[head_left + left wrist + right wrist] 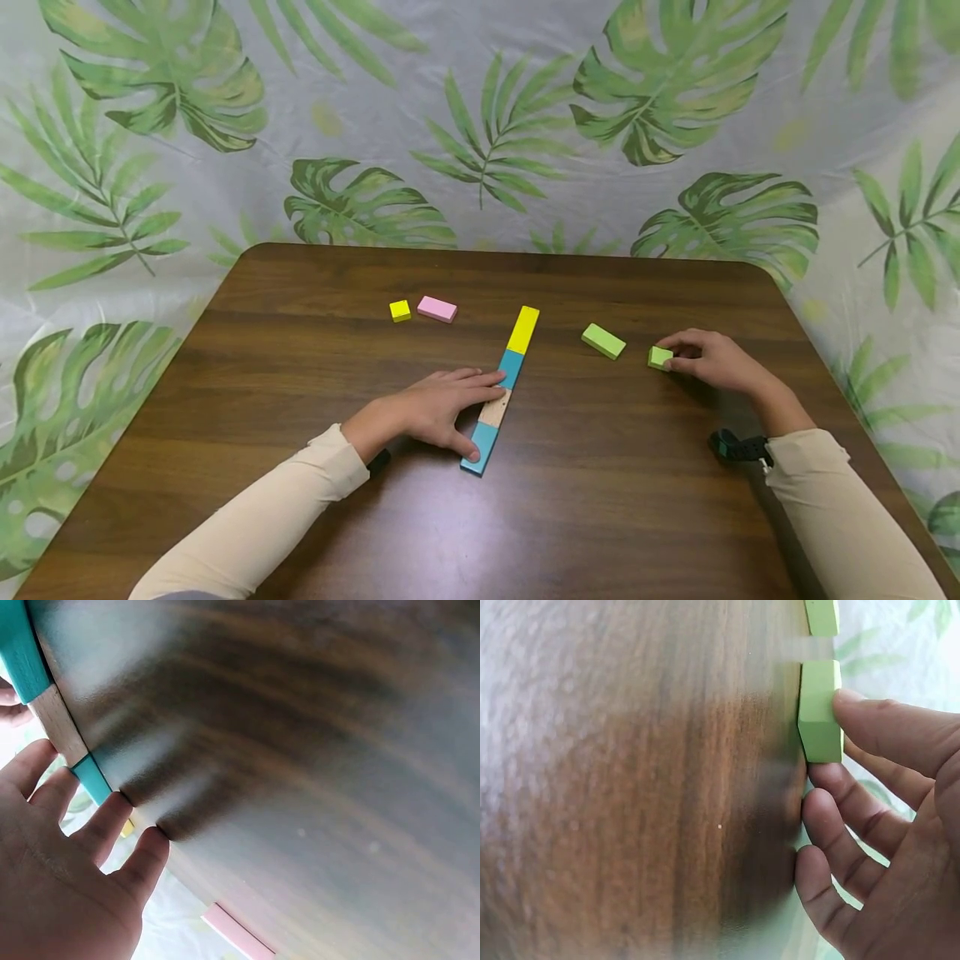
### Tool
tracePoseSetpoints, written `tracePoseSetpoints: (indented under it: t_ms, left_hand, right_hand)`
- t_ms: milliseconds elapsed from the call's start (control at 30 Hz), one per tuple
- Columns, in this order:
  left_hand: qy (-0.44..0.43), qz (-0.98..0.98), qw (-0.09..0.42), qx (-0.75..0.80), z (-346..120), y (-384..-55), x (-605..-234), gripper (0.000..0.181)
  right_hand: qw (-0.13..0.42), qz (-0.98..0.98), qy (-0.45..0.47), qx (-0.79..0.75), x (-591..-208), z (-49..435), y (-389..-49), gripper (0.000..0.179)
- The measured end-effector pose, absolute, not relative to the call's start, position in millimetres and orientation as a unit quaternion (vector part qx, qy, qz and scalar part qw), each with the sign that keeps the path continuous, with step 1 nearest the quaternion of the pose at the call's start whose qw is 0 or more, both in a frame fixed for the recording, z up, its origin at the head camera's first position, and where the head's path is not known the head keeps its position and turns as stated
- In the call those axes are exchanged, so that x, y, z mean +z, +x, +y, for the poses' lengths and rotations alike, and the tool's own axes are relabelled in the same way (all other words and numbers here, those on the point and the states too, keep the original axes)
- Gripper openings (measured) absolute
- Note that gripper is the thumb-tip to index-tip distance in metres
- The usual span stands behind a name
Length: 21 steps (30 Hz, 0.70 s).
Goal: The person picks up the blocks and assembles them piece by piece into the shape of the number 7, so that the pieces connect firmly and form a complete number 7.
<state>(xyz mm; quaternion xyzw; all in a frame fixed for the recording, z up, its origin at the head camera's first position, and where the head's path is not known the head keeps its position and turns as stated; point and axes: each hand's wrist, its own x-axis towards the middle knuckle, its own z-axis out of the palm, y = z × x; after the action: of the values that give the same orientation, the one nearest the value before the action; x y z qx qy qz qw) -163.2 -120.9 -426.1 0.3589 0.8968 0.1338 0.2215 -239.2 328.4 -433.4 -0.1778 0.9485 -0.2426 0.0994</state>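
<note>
A straight row of blocks lies on the table, slanting away from me: a blue block [486, 438] nearest, then a bare wood block [495, 412], another blue block [512, 363] and a yellow block [523, 330] at the far end. My left hand [438, 408] rests on the row with spread fingers; its thumb is on the nearest blue block and its fingertips reach the wood and second blue ones. Over at the right, my right hand [712, 360] pinches a small green block [660, 358] between thumb and fingers, low at the tabletop. A longer green block [603, 341] lies just left of it.
Beyond my left hand, a small yellow block [401, 312] and a pink block [437, 309] lie side by side. The brown wooden table [600, 500] has rounded far corners, and a leaf-printed curtain [495, 108] hangs behind it.
</note>
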Motion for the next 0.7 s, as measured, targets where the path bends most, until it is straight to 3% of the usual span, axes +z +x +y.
tracePoseSetpoints:
  t_ms: [200,700]
  left_hand:
    - [0.36,0.896,0.221,0.133,-120.8,-163.0,-425.4,0.089]
    - [0.365,0.896,0.216,0.133,-121.6,-163.6,-428.7,0.09]
  right_hand:
    - [0.085,0.951,-0.18,-0.238,-434.6,326.9,-241.6,0.033]
    - [0.118,0.949,-0.165,-0.241,-435.7,321.4,-265.6,0.035]
